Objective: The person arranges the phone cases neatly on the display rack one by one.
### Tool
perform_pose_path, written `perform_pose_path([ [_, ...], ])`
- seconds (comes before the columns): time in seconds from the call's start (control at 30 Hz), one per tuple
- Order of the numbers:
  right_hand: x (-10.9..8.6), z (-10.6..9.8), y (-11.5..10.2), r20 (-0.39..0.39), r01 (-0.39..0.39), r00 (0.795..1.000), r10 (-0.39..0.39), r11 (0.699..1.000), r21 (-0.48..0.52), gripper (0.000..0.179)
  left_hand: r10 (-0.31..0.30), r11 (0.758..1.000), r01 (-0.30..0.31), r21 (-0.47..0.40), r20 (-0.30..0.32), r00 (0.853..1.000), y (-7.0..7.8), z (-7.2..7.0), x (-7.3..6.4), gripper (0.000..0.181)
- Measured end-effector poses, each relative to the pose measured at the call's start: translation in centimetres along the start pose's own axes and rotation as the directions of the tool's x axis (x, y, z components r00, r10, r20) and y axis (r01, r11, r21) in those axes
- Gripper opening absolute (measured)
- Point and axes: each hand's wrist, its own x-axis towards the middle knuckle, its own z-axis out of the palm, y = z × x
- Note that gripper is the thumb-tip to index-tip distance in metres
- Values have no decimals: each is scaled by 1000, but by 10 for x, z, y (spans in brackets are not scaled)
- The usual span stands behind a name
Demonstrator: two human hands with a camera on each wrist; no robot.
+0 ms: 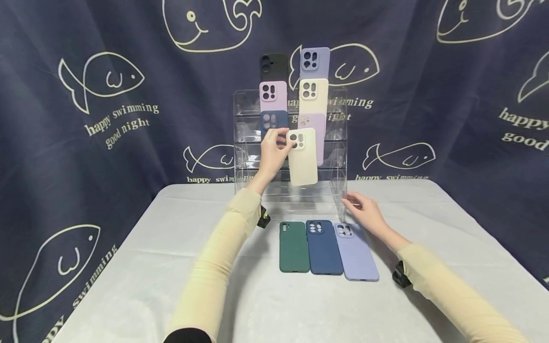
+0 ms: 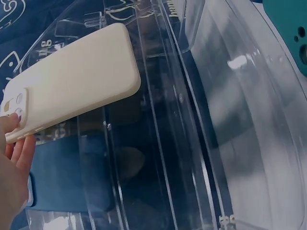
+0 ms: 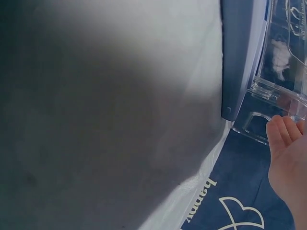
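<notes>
My left hand (image 1: 274, 151) pinches a cream phone case (image 1: 303, 164) by its camera end, thumb beside the camera cutouts. The case hangs upright before a clear tiered display rack (image 1: 296, 205); in the left wrist view the cream case (image 2: 81, 72) is apart from the shelf lips. Low on the rack's right side, my right hand (image 1: 364, 212) grips the clear side panel between thumb and fingers. The right wrist view shows that hand (image 3: 290, 158) at the panel's edge, partly cut off. Behind my left hand, a navy case (image 1: 268, 119) stands in the rack, partly hidden.
Upper tiers hold a black case (image 1: 279, 71), a lilac case (image 1: 279, 95), a periwinkle case (image 1: 319, 66), another cream case (image 1: 317, 97) and a pale lilac case (image 1: 320, 138). Before the rack lie a green case (image 1: 294, 250), a blue case (image 1: 326, 252) and a periwinkle case (image 1: 359, 257).
</notes>
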Motion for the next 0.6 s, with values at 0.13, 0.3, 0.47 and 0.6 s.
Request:
perform_pose_path([
  [0.13,-1,-1,-2,8,-11,1000,10,1000,12,34,7,1000,-7,-9,8,1000,-3,9,-2,37],
  [0.3,-1,0,-4,16,-29,999,29,999,14,36,7,1000,-7,3,32,999,-7,18,-6,34],
  [0.47,-1,-1,-4,13,-28,1000,28,1000,4,37,-11,1000,11,-3,46,999,-9,22,-8,34],
  [0.6,-1,-1,-3,13,-28,1000,28,1000,-2,37,-39,999,39,4,79,996,-10,25,-10,35],
])
